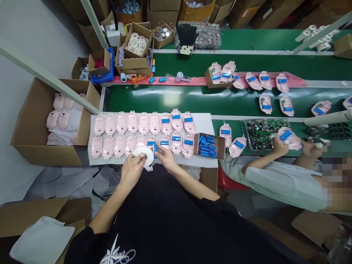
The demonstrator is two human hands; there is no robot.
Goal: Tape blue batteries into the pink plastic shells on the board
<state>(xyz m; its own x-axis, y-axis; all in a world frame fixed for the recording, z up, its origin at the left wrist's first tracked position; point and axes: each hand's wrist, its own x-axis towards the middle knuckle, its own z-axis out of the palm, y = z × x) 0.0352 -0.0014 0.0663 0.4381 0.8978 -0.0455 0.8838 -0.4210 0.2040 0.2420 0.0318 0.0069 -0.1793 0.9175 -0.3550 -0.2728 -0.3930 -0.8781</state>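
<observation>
A white roll of tape [145,156] is in my left hand [132,169], its fingers closed at the centre and rim. My right hand [166,159] pinches a small blue battery [155,148] just beside the roll's right edge. Beyond both hands, pink plastic shells [132,122] lie in two rows on a white sheet [205,126]. Those on the right hold blue batteries [188,142]; the left ones show bare insides. To the right of my right hand stands a small cardboard box [220,143] with loose blue batteries and thin wires in it.
At left a large carton [27,124] holds more pink shells. A co-worker's hand [280,146] grips a shell at right, near a tray of circuit boards [264,134]. Shells with batteries lie along the green belt [192,97]. Parts boxes [137,64] stand at the back left.
</observation>
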